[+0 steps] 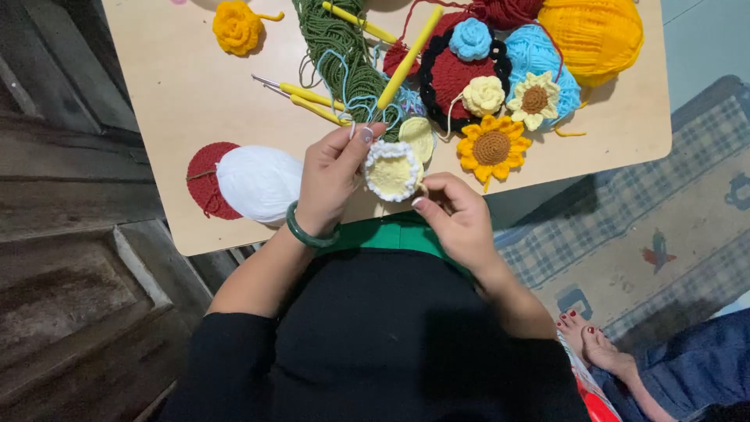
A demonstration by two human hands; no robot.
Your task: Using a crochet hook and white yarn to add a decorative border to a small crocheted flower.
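The small crocheted disc I'm holding is round, so it has no real long axis; its flat face is turned up toward me, tipped a little toward my right. It is pale yellow in the middle with a fluffy white border worked around the rim. It sits above the near edge of the table, just in front of my green waistband.

My left hand has its fingers pressed together on the disc's left rim, thumb and fingertips pinching the white edge, and a green bangle circles that wrist. My right hand comes in from below right, its fingers curled and closed on the lower right edge of the disc; I can't tell whether a hook is inside that grip.

Just beyond the disc lies a pale yellow crocheted piece, and to its right a sunflower with orange petals. A white ball of yarn rests left of my left hand, overlapping a red crocheted circle. Farther up are yellow-handled crochet hooks, tangled green yarn, and a big orange-yellow ball.
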